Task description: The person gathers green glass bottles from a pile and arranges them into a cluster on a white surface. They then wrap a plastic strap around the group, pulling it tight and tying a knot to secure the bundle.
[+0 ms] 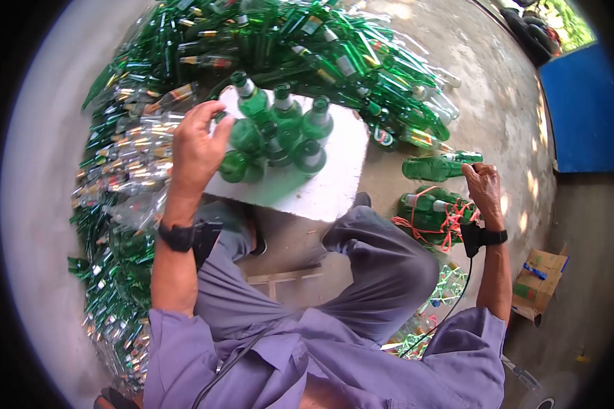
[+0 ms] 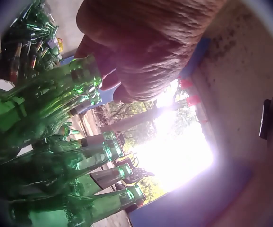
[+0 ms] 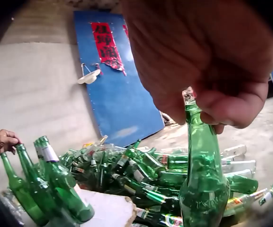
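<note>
My left hand (image 1: pixel 199 140) is at the mouth of a green glass bottle (image 2: pixel 37 106), its thumb and fingers around the top of the neck. That bottle stands upright in a cluster with several other green bottles (image 1: pixel 285 112) on a white board (image 1: pixel 338 167) in front of my knees. Out to the right, my right hand (image 1: pixel 484 184) pinches another green bottle (image 3: pixel 205 189) by its mouth. Raised lettering shows on this bottle's shoulder in the right wrist view. Beside it in the head view lies a second green bottle neck (image 1: pixel 467 156).
Green bottles tied with pink string (image 1: pixel 430 211) stand below my right hand. A large heap of green bottles (image 1: pixel 266 41) curves around the far side and left, with clear bottles (image 1: pixel 140 160) among them. A blue panel (image 1: pixel 583 109) and a cardboard box (image 1: pixel 540 281) are at the right.
</note>
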### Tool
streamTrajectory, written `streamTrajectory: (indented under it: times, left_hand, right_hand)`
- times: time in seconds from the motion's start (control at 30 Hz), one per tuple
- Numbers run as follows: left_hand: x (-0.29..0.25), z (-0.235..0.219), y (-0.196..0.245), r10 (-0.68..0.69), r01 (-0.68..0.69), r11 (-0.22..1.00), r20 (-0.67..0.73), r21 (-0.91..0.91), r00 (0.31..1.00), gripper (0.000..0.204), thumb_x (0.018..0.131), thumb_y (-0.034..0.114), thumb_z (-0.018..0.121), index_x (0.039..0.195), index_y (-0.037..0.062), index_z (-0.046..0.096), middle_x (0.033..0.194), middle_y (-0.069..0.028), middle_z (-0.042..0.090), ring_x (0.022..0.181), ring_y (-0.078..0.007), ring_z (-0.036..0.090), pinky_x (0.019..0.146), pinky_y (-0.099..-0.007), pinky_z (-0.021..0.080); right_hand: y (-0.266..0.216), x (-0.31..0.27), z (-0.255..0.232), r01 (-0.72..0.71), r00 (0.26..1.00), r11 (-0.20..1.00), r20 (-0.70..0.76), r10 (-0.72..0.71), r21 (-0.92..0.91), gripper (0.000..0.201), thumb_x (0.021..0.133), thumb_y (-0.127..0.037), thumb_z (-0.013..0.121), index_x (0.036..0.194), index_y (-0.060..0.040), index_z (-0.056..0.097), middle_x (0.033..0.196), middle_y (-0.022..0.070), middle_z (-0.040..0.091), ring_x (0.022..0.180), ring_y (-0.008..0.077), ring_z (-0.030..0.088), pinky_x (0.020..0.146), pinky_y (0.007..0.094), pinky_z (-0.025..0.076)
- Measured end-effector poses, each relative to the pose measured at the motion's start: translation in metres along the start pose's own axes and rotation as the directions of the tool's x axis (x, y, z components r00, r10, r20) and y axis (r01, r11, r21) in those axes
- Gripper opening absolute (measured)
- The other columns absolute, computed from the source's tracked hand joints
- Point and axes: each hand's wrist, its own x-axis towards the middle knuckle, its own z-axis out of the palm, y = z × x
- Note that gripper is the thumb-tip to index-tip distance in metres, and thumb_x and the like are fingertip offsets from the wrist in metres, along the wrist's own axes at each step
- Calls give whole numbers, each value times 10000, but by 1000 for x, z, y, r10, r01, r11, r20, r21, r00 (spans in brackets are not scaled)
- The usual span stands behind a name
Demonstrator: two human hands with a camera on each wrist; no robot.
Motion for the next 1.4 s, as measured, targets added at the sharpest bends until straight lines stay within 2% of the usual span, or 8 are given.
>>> streamTrajectory:
  times: [0.03,0.1,0.13,0.3,0.37,0.5,0.77,1.4]
  left_hand:
    - [0,0,1,-7,7,1000,-2,3,1000,215,833,125,705,1013,15,666,976,-143,686,911,-296,659,777,-362,514]
    - [-1,-2,0,12,-12,1000,10,20,1000,218,831,143,704,1005,19,663,986,-153,682,943,-333,647,823,-388,510]
    - [-2,-4,1,22,-22,1000,18,22,1000,231,834,156,703,1019,23,659,1009,-161,680,956,-347,642,844,-399,509]
    - [-6,-7,-1,29,-29,1000,29,9,999,282,833,179,706,1062,25,647,1032,-174,675,988,-362,624,876,-419,498]
    - [-8,-6,-8,128,-130,988,29,81,991,329,854,203,708,1129,39,634,1055,-170,673,966,-322,649,849,-380,515]
    - [-10,-11,-6,78,-80,996,58,45,995,363,842,190,718,1153,32,615,1099,-174,662,1005,-339,639,876,-391,511]
    - [-16,-15,-8,85,-86,996,75,20,994,393,848,202,707,1182,32,586,1120,-199,636,1016,-380,614,889,-418,500]
    - [-18,-20,0,151,-157,986,84,61,985,397,855,226,703,1172,17,587,1140,-204,628,1096,-384,570,940,-435,467]
  right_hand:
    - [-23,-7,-3,13,1000,1000,6,-13,10,376,835,-262,629,684,75,557,552,226,453,463,217,494,506,430,393]
    - [-59,-20,-10,209,977,976,44,-207,-64,361,842,-210,635,650,66,503,507,106,372,477,122,386,458,358,356]
    - [-80,-28,-16,183,979,979,107,-173,-95,338,823,-238,641,705,72,578,580,252,501,496,346,511,525,429,415]
    - [-160,-71,-21,207,944,978,265,-198,-7,322,818,-213,665,695,68,568,585,248,512,530,381,545,553,443,439]
    - [-177,-85,-11,402,872,912,270,-408,79,241,835,-169,675,760,50,611,587,166,531,520,243,554,519,387,424]
    - [-212,-108,22,603,763,795,242,-599,67,188,793,-137,714,797,33,634,679,197,589,633,396,591,590,454,462]
    - [-281,-115,73,626,707,775,361,-608,79,320,831,-241,650,725,53,585,725,264,615,682,427,625,642,500,493]
    - [-305,-101,141,614,768,774,110,-631,152,290,836,-230,683,849,44,589,807,228,605,755,402,622,678,478,493]
